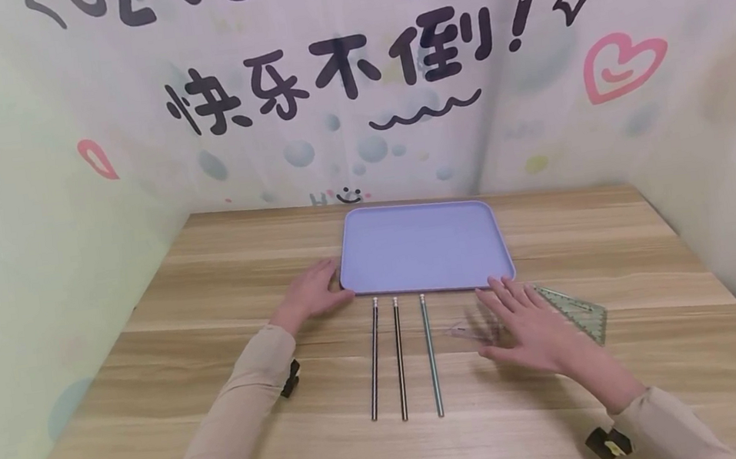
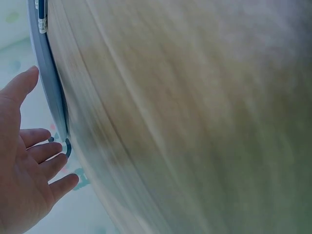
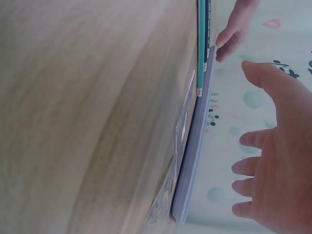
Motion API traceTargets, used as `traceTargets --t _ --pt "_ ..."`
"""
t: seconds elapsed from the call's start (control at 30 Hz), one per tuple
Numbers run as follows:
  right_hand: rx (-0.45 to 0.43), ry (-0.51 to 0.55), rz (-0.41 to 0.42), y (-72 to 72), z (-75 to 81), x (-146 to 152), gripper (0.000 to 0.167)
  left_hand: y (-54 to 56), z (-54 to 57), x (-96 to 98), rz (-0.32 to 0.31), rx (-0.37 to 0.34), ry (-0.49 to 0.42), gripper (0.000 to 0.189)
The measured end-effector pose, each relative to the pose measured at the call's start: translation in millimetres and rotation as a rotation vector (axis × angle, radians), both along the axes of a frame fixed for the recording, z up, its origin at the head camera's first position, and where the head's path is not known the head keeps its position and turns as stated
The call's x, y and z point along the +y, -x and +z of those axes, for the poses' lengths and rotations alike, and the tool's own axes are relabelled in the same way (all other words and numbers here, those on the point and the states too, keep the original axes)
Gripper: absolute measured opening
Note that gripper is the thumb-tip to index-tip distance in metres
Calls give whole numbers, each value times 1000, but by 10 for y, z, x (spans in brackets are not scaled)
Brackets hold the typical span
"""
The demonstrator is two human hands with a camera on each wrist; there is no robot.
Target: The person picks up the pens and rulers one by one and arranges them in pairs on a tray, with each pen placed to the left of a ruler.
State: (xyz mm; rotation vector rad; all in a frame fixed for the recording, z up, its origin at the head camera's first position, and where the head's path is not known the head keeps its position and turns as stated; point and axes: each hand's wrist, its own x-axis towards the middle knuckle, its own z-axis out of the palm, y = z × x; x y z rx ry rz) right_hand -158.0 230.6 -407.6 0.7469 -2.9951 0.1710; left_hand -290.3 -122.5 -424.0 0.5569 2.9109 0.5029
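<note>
A lavender tray (image 1: pixel 422 245) lies at the back of the table. My left hand (image 1: pixel 310 295) is at its front left corner with fingers loosely extended; in the left wrist view the left hand (image 2: pixel 29 161) holds nothing. Spread out near the tray's front right corner, my right hand (image 1: pixel 527 325) is empty. A greenish triangular ruler (image 1: pixel 589 320) shows beside it, and a clear flat piece (image 1: pixel 468 331) is partly hidden beneath it. Between the hands lie a dark blue pencil (image 1: pixel 374 360), a black pencil (image 1: pixel 399 357) and a green pencil (image 1: pixel 431 353), their eraser ends toward the tray.
The wood-grain table (image 1: pixel 207 281) meets a printed cloth backdrop (image 1: pixel 357 145) behind the tray. Pale walls (image 1: pixel 12 230) rise at both sides. A small black device sits at each wrist.
</note>
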Motion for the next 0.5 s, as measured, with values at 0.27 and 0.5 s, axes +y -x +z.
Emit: traceTargets --t 0.27,0.5 --pt "7 -5 3 -6 -6 -18 85 15 -34 7 1 -19 -8 79" --pt "36 7 18 -11 -42 -20 85 20 -35 21 -1 -20 -27 77"
